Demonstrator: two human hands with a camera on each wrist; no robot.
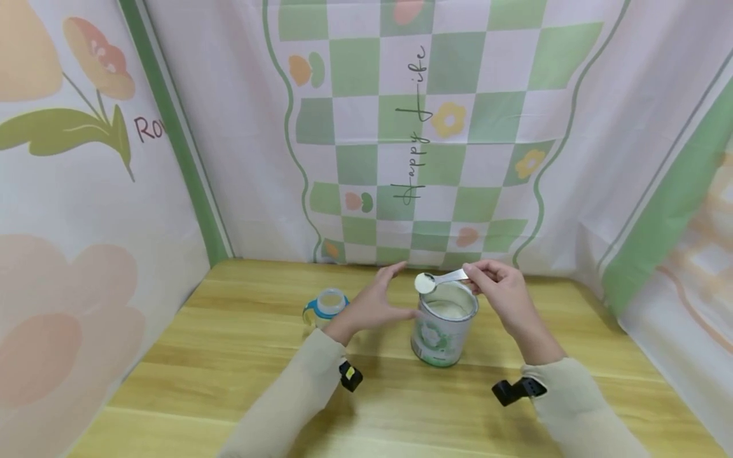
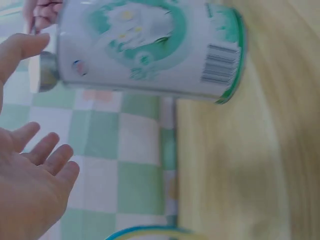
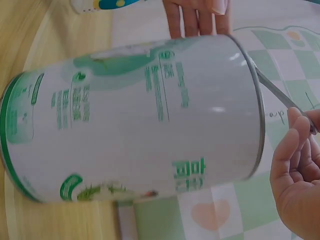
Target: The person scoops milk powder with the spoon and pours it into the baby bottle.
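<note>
One spoon [image 1: 449, 277] juts leftward from pinching right fingers [image 1: 478, 276]; left fingers [image 1: 390, 273] spread apart.

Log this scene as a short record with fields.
Right grip: pinches the silvery spoon by its handle
Spoon: bowl carries pale powder, near the can's rim
Can: upright, open-topped, pale powder inside
Left grip: holds nothing; thumb near the can, contact unclear
Bottle: blue-handled, partly hidden behind the left arm
Surface: wood-grain table
</note>
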